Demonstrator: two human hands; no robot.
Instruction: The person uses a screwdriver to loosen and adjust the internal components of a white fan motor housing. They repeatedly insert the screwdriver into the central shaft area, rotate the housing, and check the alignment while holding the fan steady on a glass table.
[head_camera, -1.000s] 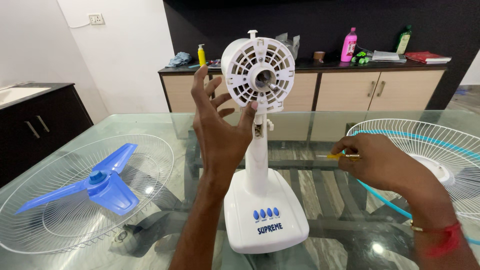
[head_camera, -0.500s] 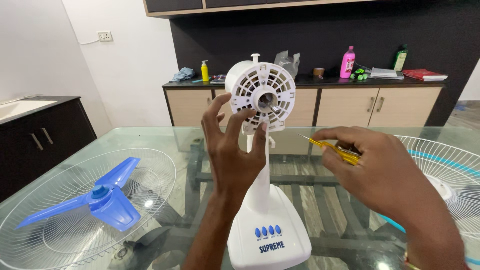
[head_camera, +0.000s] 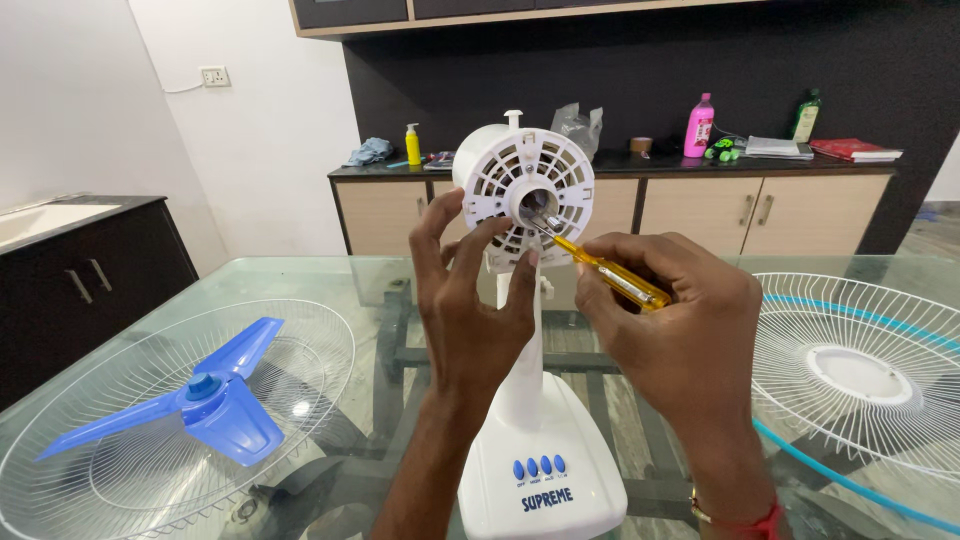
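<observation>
Two wire grilles lay on the glass table (head_camera: 700, 285), the left grille (head_camera: 320, 350) bearing one blue three-bladed propeller (head_camera: 205, 400), the right grille (head_camera: 860, 370) cut off at the frame's edge, with one white stripped-down fan (head_camera: 530, 330) standing between them. The left hand (head_camera: 470, 300) steadied the fan's round slotted motor housing (head_camera: 505, 175) with spread fingertips, while the right hand (head_camera: 680, 320) was clamped on one yellow screwdriver (head_camera: 610, 275). The tip reached the central hub, though what it met there was hard to make out.

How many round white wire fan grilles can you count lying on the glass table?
2. One round white wire grille lies on the table's left side, under the blue three-bladed fan propeller. The other, blue-rimmed, lies on the right side, partly cut off by the frame edge.
</observation>
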